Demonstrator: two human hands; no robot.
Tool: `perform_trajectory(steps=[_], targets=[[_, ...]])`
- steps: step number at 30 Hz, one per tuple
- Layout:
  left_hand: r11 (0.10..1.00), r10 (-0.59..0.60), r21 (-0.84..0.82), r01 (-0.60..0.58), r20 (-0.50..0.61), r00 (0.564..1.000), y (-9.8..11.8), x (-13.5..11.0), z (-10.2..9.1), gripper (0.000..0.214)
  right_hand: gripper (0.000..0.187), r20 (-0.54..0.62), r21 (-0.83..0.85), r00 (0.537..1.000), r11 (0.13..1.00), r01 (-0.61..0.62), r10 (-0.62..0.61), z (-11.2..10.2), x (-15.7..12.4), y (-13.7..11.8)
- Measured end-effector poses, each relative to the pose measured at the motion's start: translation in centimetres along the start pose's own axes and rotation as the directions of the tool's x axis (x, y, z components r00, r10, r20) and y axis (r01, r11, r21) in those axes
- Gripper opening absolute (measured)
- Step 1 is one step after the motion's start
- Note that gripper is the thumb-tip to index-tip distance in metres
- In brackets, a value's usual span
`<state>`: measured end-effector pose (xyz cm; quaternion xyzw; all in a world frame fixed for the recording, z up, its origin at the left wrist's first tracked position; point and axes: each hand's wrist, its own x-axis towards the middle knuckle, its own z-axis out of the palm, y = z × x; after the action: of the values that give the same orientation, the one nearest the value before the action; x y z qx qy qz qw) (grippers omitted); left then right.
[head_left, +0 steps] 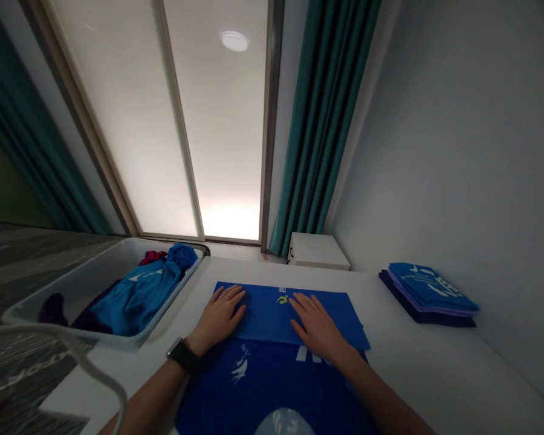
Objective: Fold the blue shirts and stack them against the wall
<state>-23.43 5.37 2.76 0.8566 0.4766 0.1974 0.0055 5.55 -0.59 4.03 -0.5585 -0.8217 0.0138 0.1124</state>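
A blue T-shirt (272, 377) with white and yellow-green prints lies on the white table, its far part doubled over into a flat band. My left hand (222, 311) rests palm down on the left end of that band, fingers stretched out. On the band's right half lies my right hand (315, 320), also flat with fingers apart, beside the small yellow-green logo. Neither hand grips the cloth. The shirt's near end runs out of the bottom of the view.
Folded shirts (428, 290) are stacked at the table's right, by the wall. Left of the table, a white plastic tub (84, 275) holds crumpled clothes (140, 296). A pale cable (88, 362) curves across the lower left. A white cabinet (320, 249) stands beyond the table (403, 368).
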Motion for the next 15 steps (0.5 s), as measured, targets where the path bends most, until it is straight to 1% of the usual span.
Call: perform_trajectory(steps=[2, 4, 6, 9, 12, 14, 15], targets=[[0.998, -0.05, -0.04, 0.048, -0.047, 0.998, -1.2, 0.0, -1.3, 0.035, 0.041, -0.029, 0.058, 0.992, 0.991, 0.125, -0.123, -0.3, 1.2, -3.2], [0.99, -0.089, -0.118, 0.078, -0.094, 0.992, -2.5, -0.2, -2.2, 0.031, 0.032, -0.039, 0.093, 0.976, 0.971, 0.219, -0.216, -0.3, 2.5, -6.2], [0.969, -0.132, -0.227, 0.1, -0.133, 0.982, -3.9, -0.6, -2.6, 0.03, 0.022, -0.025, 0.081, 0.958, 0.954, 0.288, -0.287, 0.1, 4.0, -8.9], [0.904, -0.249, -0.395, 0.163, -0.177, 0.952, -5.2, -1.3, -2.6, 0.031, 0.013, -0.014, 0.027, 0.929, 0.929, 0.37, -0.37, 1.0, 6.3, -12.6], [0.821, -0.385, -0.519, 0.239, -0.194, 0.902, -5.5, -1.7, -2.5, 0.032, 0.01, -0.038, -0.016, 0.918, 0.919, 0.395, -0.395, 2.2, 8.0, -15.7], [0.765, -0.453, -0.588, 0.263, -0.199, 0.869, -5.3, -1.8, -2.7, 0.032, 0.01, -0.06, -0.034, 0.924, 0.926, 0.375, -0.377, 2.8, 8.7, -17.2], [0.74, -0.477, -0.618, 0.266, -0.204, 0.855, -5.2, -1.8, -2.8, 0.032, 0.013, -0.067, -0.038, 0.93, 0.932, 0.36, -0.362, 3.2, 8.9, -17.8]])
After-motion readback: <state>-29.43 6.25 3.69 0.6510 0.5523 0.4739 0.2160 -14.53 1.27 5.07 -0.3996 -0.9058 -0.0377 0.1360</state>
